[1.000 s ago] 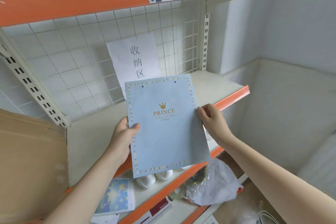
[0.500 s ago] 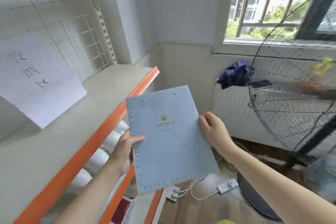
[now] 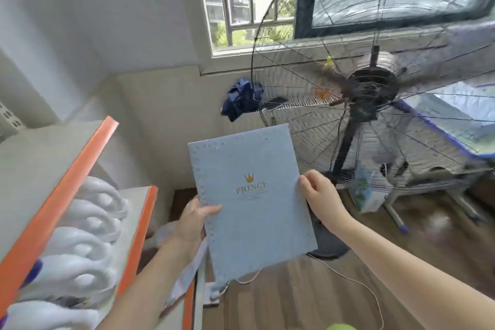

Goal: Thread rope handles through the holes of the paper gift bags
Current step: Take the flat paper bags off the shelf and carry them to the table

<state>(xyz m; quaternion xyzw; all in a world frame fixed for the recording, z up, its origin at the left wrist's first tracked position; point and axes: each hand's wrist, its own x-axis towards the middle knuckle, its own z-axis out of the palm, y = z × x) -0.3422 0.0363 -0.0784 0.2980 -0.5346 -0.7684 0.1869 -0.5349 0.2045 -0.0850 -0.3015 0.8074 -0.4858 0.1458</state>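
Note:
A flat, folded light-blue paper gift bag (image 3: 251,203) with a gold crown and "PRINCE" print is held upright in front of me. My left hand (image 3: 194,220) grips its left edge, thumb lying across the front. My right hand (image 3: 320,195) pinches the right edge at mid height. Small punched holes near the bag's top edge are blurred. No rope handle shows on the bag.
An orange-edged shelf rack (image 3: 77,169) stands at the left with white rolled bundles (image 3: 88,225) on its lower level. A large standing fan (image 3: 369,94) fills the right. A white cable (image 3: 353,281) and power strip (image 3: 213,295) lie on the wooden floor.
The view has swung right, away from the shelf toward the window and fan. Both hands carried the blue bag along, keeping the same grip.

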